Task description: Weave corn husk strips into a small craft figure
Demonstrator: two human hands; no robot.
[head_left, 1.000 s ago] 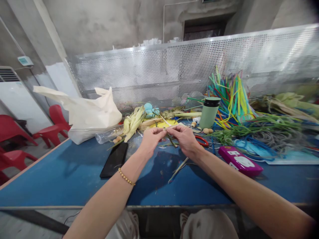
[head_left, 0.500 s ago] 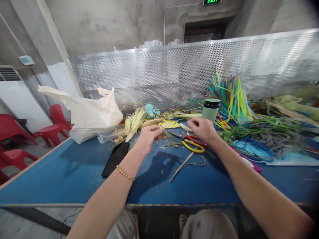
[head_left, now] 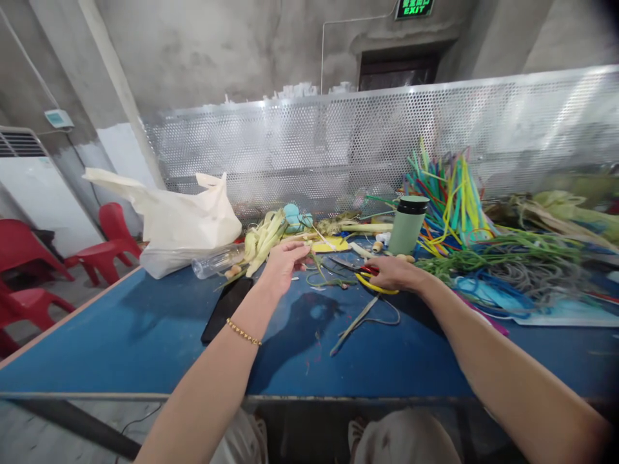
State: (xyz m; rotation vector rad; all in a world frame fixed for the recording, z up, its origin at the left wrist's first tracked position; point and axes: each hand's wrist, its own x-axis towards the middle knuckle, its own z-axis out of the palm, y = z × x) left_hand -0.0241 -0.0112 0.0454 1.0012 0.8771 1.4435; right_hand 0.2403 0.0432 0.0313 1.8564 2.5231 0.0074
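My left hand [head_left: 287, 263], with a beaded gold bracelet at the wrist, pinches a thin green plant-like strand [head_left: 316, 261] between thumb and fingers. My right hand [head_left: 394, 273] has its fingers closed at the red handle of a pair of scissors [head_left: 369, 270], whose blades point left. Partly under that hand lies a yellow handle [head_left: 380, 285]. A thin grey-green cord [head_left: 355, 325] rests on the blue table [head_left: 193, 370] in front of the scissors. Beside my left forearm is a black phone [head_left: 226, 310].
Behind my right hand stands a green tumbler [head_left: 407, 227]. Colourful strips [head_left: 454, 193] and green cords [head_left: 503, 251] are heaped to the right. Pale husks [head_left: 265, 237], a clear plastic bottle [head_left: 213, 263] and a white bag [head_left: 191, 219] lie left. A perforated metal screen [head_left: 290, 148] borders the back.
My right hand has come down onto the scissors' red handle from just above it. My left hand stays in nearly the same place with the strand. The view has shifted slightly.
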